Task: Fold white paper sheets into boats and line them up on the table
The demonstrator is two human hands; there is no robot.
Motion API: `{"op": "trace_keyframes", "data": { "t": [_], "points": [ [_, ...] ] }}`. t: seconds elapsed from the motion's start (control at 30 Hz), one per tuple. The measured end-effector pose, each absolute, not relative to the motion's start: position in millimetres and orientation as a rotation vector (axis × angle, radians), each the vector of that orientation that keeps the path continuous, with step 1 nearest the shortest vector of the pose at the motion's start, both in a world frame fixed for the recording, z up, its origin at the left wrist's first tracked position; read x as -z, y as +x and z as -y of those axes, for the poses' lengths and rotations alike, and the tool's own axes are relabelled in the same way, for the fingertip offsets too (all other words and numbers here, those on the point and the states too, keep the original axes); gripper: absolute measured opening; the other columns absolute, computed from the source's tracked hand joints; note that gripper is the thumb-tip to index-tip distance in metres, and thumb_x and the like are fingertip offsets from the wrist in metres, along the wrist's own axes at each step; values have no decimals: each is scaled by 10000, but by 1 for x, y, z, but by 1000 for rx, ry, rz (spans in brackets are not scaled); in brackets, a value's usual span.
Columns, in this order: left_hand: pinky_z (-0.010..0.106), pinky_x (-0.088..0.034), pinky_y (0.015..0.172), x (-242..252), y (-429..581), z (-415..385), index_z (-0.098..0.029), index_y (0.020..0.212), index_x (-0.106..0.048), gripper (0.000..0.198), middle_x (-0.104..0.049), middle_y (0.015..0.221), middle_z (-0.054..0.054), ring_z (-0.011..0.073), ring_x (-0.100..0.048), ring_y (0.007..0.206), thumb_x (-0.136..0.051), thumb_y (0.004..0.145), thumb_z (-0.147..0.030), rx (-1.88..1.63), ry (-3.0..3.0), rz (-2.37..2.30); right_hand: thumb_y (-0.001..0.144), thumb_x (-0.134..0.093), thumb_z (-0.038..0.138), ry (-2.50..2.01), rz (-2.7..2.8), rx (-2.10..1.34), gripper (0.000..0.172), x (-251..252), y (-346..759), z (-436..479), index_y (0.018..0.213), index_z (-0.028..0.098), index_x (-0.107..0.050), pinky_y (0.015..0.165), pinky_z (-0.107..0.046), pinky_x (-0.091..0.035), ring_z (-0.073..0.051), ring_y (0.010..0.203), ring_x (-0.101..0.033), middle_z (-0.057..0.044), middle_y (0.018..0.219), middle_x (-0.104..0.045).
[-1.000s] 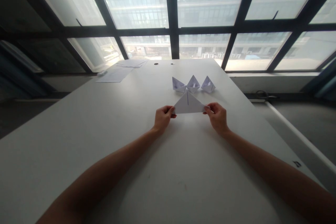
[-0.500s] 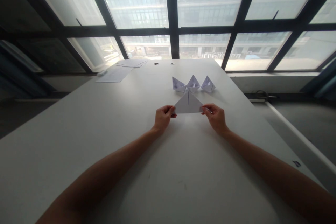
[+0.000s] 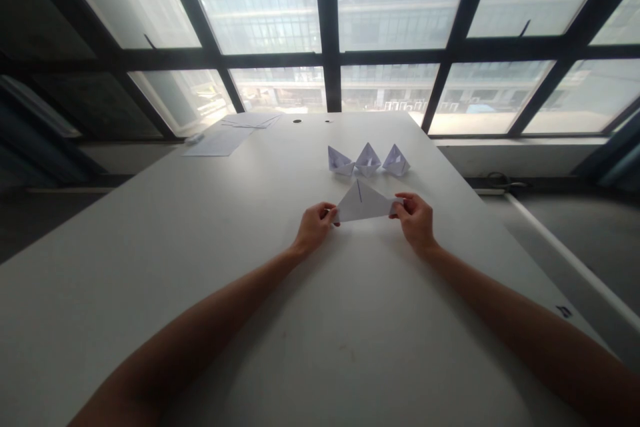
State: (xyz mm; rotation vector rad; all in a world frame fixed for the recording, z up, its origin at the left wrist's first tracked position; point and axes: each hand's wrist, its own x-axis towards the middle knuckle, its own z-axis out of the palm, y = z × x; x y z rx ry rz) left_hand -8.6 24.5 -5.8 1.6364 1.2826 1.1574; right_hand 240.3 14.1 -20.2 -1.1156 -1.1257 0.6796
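Observation:
Between my hands is a folded sheet of white paper (image 3: 364,207), a triangle with its point away from me and a dark line running down from the tip. My left hand (image 3: 317,223) pinches its left corner. At the right corner, my right hand (image 3: 416,217) grips the paper between thumb and fingers. Just beyond the triangle stand three folded paper boats: a left one (image 3: 341,163), a middle one (image 3: 368,161) and a right one (image 3: 397,161). The left and middle boats sit close together.
Loose white sheets (image 3: 220,142) lie at the far left of the white table (image 3: 210,213). Two dark round holes show near its far edge. A dark mark (image 3: 564,311) is on the table by the right edge. Large windows (image 3: 390,0) rise behind.
The right corner of the folded paper has shifted right and slightly up with my right hand, so the triangle now tilts. My left hand has moved slightly right. The boats have stayed put.

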Motion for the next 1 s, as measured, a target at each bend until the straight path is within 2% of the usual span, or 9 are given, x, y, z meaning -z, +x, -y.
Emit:
{"op": "trace_keyframes", "data": {
  "t": [0.13,0.27,0.37,0.43,0.57,0.67,0.83,0.9,1.0],
  "points": [
    [255,-390,616,6,-9,-18,-191,1103,-657,259,-577,528,-47,155,-547,497,-539,912,-319,-1002,1964,-1445,736,-696,372,-1175,1134,-692,332,20,241,-14,983,155,-650,484,-286,-566,-141,518,-609,-1,694,-670],
    [351,-399,848,2,-11,-11,-185,1289,-560,348,-639,615,-5,196,-632,636,-460,963,-258,-710,2420,-1563,720,-687,373,-1227,1158,-714,343,22,241,-14,986,159,-653,474,-281,-560,-142,524,-600,-8,705,-680],
    [448,-367,950,-2,-12,-5,-177,1236,-603,317,-701,804,89,254,-675,813,-486,961,-284,-553,2630,-1638,717,-667,360,-1274,1191,-739,348,23,241,-14,998,154,-652,446,-267,-523,-143,507,-585,-14,700,-677],
    [492,-353,1005,-3,-12,-4,-181,1224,-624,313,-700,1028,148,294,-650,1006,-487,948,-236,-599,2708,-1601,721,-653,347,-1292,1225,-741,351,23,241,-14,1011,149,-651,436,-259,-489,-139,489,-563,-10,681,-665],
    [400,-370,1107,3,-13,-9,-230,1369,-559,577,-533,1438,94,233,-498,1316,-396,860,-12,-701,2747,-1028,730,-638,321,-1286,1324,-706,342,20,241,-11,1021,142,-653,478,-251,-442,-140,519,-555,-4,657,-650],
    [343,-420,1090,7,-12,-13,-252,1315,-613,573,-599,1374,41,200,-567,1244,-410,836,-12,-664,2628,-935,739,-629,306,-1308,1418,-643,333,19,241,-10,1027,145,-666,519,-260,-431,-152,550,-568,0,640,-648],
    [389,-469,1022,3,-8,-9,-212,1048,-717,281,-691,1121,82,235,-625,1076,-494,896,-131,-632,2657,-1141,771,-620,287,-1349,1546,-542,213,23,239,-10,941,182,-694,683,-315,-496,-196,704,-658,-40,765,-720],
    [418,-454,1050,3,-7,-7,-201,1118,-682,327,-654,1205,101,248,-590,1154,-487,879,-93,-643,2707,-1127,784,-612,270,-1361,1603,-501,154,26,239,-11,890,201,-700,735,-336,-505,-207,752,-670,-46,815,-736],
    [413,-363,1160,9,-8,-8,-192,1339,-556,566,-515,1444,95,229,-435,1374,-427,825,7,-644,2737,-984,804,-601,237,-1404,1678,-413,122,27,239,-10,871,217,-701,748,-340,-503,-206,748,-655,-42,828,-730]
  ]
}}
